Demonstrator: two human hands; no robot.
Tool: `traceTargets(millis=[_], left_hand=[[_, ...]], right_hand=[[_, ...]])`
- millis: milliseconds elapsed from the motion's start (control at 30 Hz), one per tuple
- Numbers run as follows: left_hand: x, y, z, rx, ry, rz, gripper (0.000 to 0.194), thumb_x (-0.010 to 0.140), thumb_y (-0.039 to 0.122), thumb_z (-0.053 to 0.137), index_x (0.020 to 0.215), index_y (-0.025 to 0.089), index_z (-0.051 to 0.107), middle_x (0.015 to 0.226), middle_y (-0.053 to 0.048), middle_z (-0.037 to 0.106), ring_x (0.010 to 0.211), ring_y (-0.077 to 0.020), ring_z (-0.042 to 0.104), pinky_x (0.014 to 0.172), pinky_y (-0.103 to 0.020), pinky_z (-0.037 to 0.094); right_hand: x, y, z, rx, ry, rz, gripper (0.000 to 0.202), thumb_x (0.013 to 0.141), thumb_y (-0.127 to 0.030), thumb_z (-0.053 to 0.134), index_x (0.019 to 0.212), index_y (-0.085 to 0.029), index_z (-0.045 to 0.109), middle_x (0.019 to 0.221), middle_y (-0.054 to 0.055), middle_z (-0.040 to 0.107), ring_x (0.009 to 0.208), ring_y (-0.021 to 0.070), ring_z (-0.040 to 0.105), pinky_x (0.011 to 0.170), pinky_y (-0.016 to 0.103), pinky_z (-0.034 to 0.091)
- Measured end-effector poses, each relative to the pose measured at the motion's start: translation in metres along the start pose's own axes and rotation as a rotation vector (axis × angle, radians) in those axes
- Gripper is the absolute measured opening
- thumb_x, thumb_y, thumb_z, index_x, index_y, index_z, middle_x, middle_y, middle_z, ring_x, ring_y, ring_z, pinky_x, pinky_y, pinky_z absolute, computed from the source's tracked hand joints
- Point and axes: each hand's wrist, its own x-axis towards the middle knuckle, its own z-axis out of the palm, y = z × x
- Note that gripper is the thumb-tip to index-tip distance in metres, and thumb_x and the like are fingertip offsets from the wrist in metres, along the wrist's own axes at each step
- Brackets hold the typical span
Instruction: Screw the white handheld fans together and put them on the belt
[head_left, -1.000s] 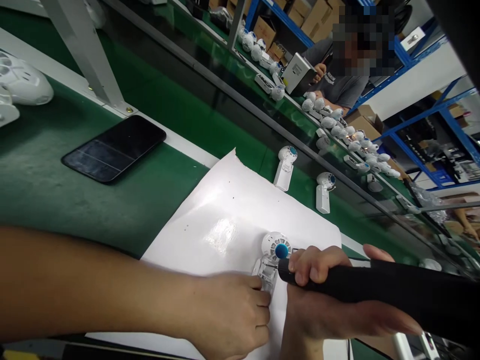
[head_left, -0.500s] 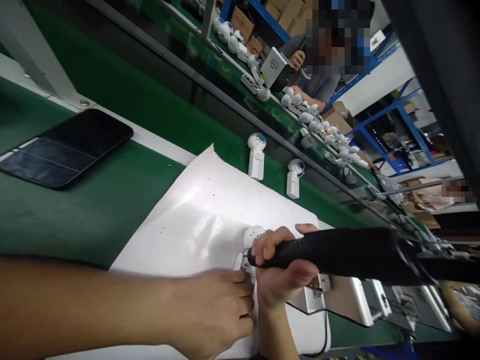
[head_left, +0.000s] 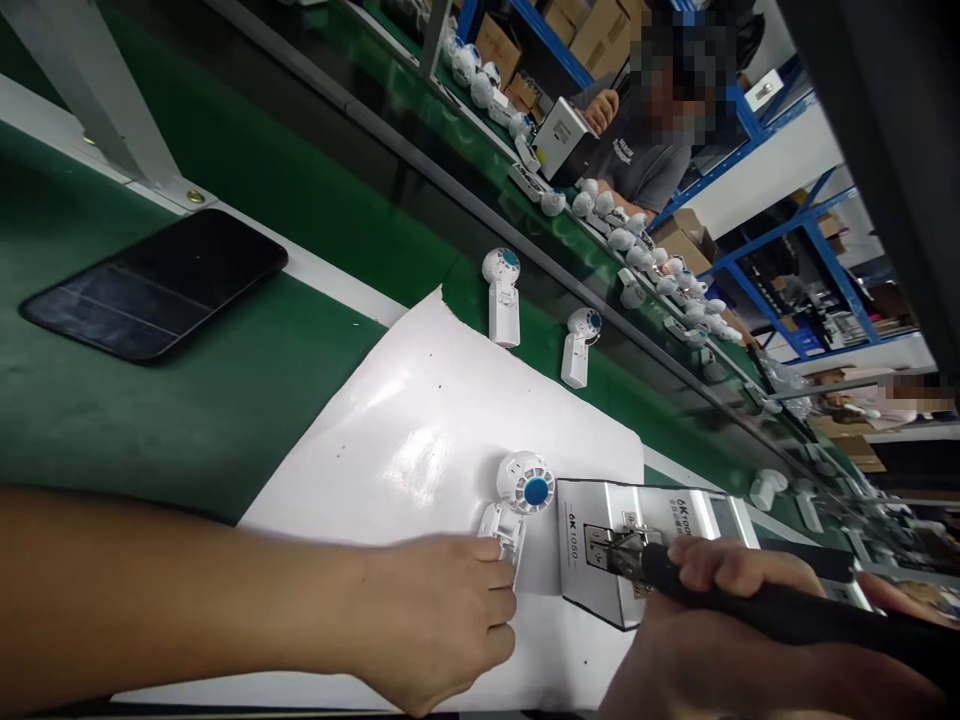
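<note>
My left hand [head_left: 442, 620], fingers curled, holds the lower part of a white device [head_left: 527, 482] with a round head and blue centre, lying on the white sheet [head_left: 360, 450]. My right hand [head_left: 720, 610] is wrapped round a black electric screwdriver [head_left: 772, 615]. The screwdriver's tip is over the opening of a silver screw feeder [head_left: 600, 545], to the right of the device. Two similar white devices, one [head_left: 504, 300] nearer the middle and another [head_left: 578, 348] to its right, lie beyond the sheet's far edge.
A black phone [head_left: 157, 285] lies on the green bench [head_left: 187, 430] at left. A metal post [head_left: 112, 100] stands behind it. Several white devices line the conveyor [head_left: 465, 200], with a person [head_left: 645, 170] on its far side.
My right hand has moved the screwdriver from the held device right to the silver feeder, uncovering the device's head. My left hand has stayed in nearly the same place.
</note>
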Motion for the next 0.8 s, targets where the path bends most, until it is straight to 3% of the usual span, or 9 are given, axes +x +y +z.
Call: traceTargets(millis=[67, 200, 267, 433, 633, 800], left_hand=[[0.000, 0.000, 0.001, -0.001, -0.017, 0.000, 0.020, 0.084, 0.029, 0.081, 0.090, 0.016, 0.068, 0.089, -0.004, 0.070, 0.082, -0.0207, 0.057, 0.090, -0.036, 0.049], [0.001, -0.001, -0.001, -0.015, -0.044, 0.009, 0.018, 0.086, 0.028, 0.080, 0.090, 0.016, 0.067, 0.088, -0.005, 0.069, 0.081, -0.0207, 0.057, 0.087, -0.035, 0.049], [0.002, -0.001, -0.002, -0.017, -0.047, 0.014, 0.016, 0.086, 0.027, 0.078, 0.088, 0.016, 0.067, 0.086, -0.004, 0.068, 0.080, -0.0211, 0.057, 0.086, -0.036, 0.048], [0.003, 0.000, -0.002, 0.002, -0.031, 0.011, 0.016, 0.088, 0.029, 0.078, 0.090, 0.016, 0.069, 0.087, -0.005, 0.068, 0.084, -0.0220, 0.059, 0.090, -0.036, 0.049], [0.004, 0.000, 0.002, 0.005, 0.020, 0.020, 0.017, 0.084, 0.030, 0.079, 0.087, 0.016, 0.069, 0.084, -0.005, 0.068, 0.080, -0.0213, 0.056, 0.088, -0.036, 0.050], [0.003, 0.000, 0.000, 0.025, -0.006, 0.021, 0.013, 0.092, 0.028, 0.071, 0.087, 0.017, 0.069, 0.084, -0.005, 0.068, 0.080, -0.0219, 0.057, 0.085, -0.039, 0.049]], right_hand=[[0.001, 0.005, 0.002, -0.010, 0.044, -0.122, 0.041, 0.107, -0.064, 0.040, 0.121, -0.032, 0.061, 0.063, -0.005, 0.048, 0.051, 0.0172, 0.039, 0.050, 0.035, 0.043], [-0.003, 0.012, 0.006, 0.144, -0.143, -0.138, 0.061, 0.099, -0.080, 0.038, 0.127, -0.030, 0.058, 0.053, -0.010, 0.040, 0.039, 0.0158, 0.030, 0.036, 0.032, 0.035], [-0.010, 0.011, 0.012, 0.217, -0.232, -0.084, 0.066, 0.097, -0.085, 0.037, 0.129, -0.030, 0.055, 0.052, -0.011, 0.040, 0.036, 0.0151, 0.029, 0.032, 0.030, 0.033], [-0.030, 0.007, 0.035, 0.290, -0.360, 0.077, 0.058, 0.098, -0.082, 0.043, 0.126, -0.031, 0.052, 0.059, -0.012, 0.052, 0.039, 0.0135, 0.038, 0.039, 0.028, 0.043], [-0.034, 0.022, 0.043, 0.325, -0.378, 0.093, 0.057, 0.096, -0.081, 0.050, 0.122, -0.030, 0.049, 0.058, -0.013, 0.052, 0.039, 0.0133, 0.036, 0.039, 0.027, 0.042], [-0.043, 0.030, 0.045, 0.366, -0.385, 0.162, 0.057, 0.092, -0.080, 0.059, 0.114, -0.030, 0.046, 0.058, -0.013, 0.051, 0.039, 0.0135, 0.036, 0.040, 0.028, 0.042]])
